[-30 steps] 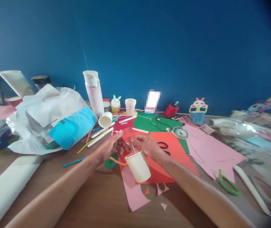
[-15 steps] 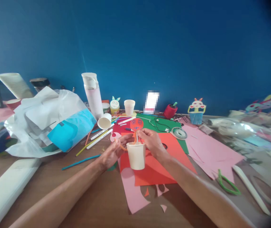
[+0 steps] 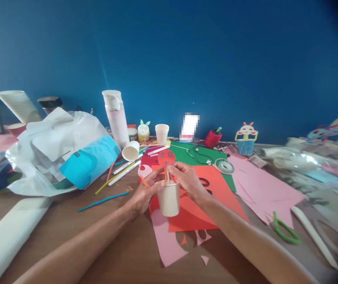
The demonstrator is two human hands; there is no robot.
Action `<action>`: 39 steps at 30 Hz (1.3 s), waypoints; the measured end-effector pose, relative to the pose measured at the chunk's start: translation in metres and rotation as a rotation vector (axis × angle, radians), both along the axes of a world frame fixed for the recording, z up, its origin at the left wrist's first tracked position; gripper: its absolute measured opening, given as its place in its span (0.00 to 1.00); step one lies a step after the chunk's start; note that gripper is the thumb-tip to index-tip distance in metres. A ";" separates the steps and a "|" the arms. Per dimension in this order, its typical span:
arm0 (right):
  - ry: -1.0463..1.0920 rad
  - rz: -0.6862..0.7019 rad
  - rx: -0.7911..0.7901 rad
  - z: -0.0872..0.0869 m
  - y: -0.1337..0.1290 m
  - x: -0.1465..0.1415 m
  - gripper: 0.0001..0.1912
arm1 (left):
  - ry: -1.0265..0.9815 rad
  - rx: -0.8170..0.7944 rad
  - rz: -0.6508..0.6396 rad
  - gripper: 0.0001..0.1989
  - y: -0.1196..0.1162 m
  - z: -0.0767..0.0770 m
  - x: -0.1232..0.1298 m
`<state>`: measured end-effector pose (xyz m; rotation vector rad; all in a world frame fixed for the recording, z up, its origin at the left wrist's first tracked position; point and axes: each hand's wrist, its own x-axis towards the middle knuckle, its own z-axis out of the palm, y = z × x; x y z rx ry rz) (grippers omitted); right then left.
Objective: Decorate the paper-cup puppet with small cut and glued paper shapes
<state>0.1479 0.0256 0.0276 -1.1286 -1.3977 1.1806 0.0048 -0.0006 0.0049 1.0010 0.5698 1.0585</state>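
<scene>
Head view, centre: left hand [image 3: 141, 196] holds the paper cup [image 3: 169, 201] by its rim. Above it, right hand [image 3: 187, 179] pinches the near-upright stick [image 3: 168, 178] under the orange paper face [image 3: 166, 157].

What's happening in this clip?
A person is working on a paper-cup figure. The right hand pinches a thin stick under an orange face disc, at the mouth of a white cup. The left hand is at the cup's rim; its exact grip is unclear. An orange sheet and cut pink paper lie on the table.
</scene>
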 end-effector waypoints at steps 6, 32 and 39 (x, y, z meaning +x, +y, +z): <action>-0.113 0.094 0.007 0.001 0.001 0.005 0.13 | -0.011 -0.065 -0.019 0.26 0.002 0.000 -0.002; 0.024 0.080 -0.097 0.001 0.003 0.004 0.11 | 0.044 -0.130 0.005 0.27 0.004 -0.005 -0.006; -0.004 0.070 -0.073 -0.004 0.006 0.006 0.11 | 0.041 -0.103 -0.012 0.30 0.003 -0.005 -0.007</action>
